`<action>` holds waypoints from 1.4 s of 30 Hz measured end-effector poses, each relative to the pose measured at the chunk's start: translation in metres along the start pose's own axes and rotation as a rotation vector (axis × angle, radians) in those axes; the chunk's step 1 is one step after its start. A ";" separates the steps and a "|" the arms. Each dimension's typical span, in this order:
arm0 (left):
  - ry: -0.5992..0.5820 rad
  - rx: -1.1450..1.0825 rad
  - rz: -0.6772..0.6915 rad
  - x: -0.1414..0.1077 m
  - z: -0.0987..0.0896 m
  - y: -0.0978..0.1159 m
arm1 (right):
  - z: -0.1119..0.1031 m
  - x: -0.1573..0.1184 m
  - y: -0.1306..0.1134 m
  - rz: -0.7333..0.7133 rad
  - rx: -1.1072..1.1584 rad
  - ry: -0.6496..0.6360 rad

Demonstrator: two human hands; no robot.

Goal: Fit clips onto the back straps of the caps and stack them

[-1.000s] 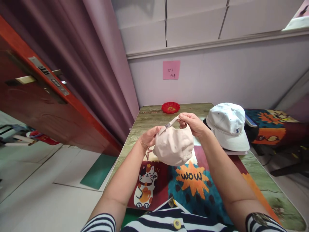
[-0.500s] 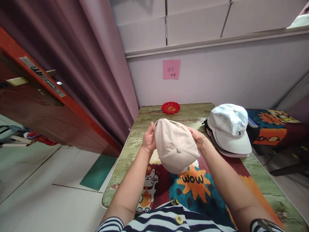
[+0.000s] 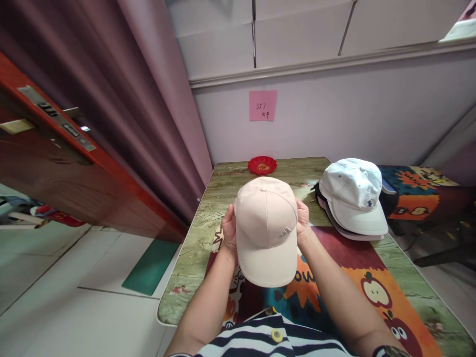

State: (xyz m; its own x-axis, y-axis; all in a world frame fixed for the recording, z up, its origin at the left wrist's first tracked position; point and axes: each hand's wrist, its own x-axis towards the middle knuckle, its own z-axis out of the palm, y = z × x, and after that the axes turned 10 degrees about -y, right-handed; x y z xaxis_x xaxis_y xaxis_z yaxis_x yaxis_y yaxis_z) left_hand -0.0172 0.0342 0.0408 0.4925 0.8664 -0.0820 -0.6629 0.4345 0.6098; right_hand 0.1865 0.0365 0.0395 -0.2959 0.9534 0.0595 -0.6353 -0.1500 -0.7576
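A pale beige cap (image 3: 266,223) is held up over the table, crown upward, its brim toward my body and a small emblem on its front. My left hand (image 3: 229,229) grips its left side, thumb up, with some fingers hidden behind the cap. On the opposite side my right hand (image 3: 303,220) grips the edge, its fingertips partly hidden. To the right, a stack of caps rests on the table, topped by a pale blue-white cap (image 3: 353,186) with a small dark blue logo.
A red scalloped dish (image 3: 262,165) stands near the back edge of the wood-patterned table (image 3: 186,270). Under my arms lies a colourful printed mat (image 3: 364,253). A pink note (image 3: 263,105) is on the wall. An orange-red door (image 3: 122,183) and purple curtain are at left.
The beige cap has been turned so that its brim and front emblem now show toward me. Both hands still grip its sides, with the right hand a little lower.
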 end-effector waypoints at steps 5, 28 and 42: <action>-0.043 -0.072 0.014 0.009 0.001 0.004 | 0.000 -0.006 0.007 -0.078 0.086 0.107; 0.155 -0.121 -0.012 0.025 0.004 0.010 | 0.012 -0.085 0.035 0.079 0.363 0.275; 0.118 0.829 -0.044 -0.002 -0.049 -0.085 | -0.059 -0.093 -0.137 -0.695 -0.007 0.563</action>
State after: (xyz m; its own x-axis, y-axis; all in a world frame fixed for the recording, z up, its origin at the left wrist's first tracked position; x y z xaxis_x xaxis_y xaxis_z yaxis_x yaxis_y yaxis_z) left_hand 0.0102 0.0082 -0.0497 0.4151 0.8931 -0.1734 0.0076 0.1872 0.9823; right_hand 0.3432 -0.0162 0.0999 0.5496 0.8159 0.1798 -0.5355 0.5093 -0.6737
